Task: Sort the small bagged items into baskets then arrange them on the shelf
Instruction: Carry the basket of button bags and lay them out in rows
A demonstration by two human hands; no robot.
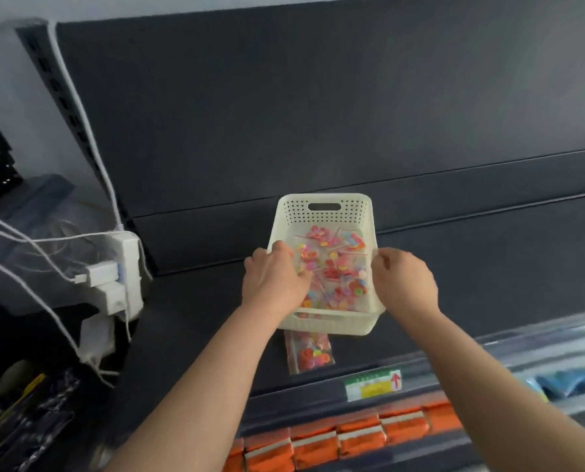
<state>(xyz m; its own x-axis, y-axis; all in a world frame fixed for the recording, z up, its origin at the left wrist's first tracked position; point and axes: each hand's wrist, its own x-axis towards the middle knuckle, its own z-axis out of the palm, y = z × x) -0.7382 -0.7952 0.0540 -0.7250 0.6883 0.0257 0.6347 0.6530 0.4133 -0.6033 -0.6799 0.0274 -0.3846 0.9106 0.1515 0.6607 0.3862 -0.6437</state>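
A cream perforated basket (325,212) stands on the dark shelf (199,318), filled with several clear bags of colourful small pieces (339,270). My left hand (274,284) grips the basket's left rim, with the thumb reaching inside over the bags. My right hand (405,281) curls around the right rim. One more clear bag of red and pink pieces (310,352) lies flat on the shelf, partly under the basket's near edge.
A white power strip (120,277) with plugs and white cables sits at the shelf's left end. A price label (373,384) is on the shelf's front edge. Orange packets (339,441) fill the lower shelf, and blue packets (570,383) lie at the right.
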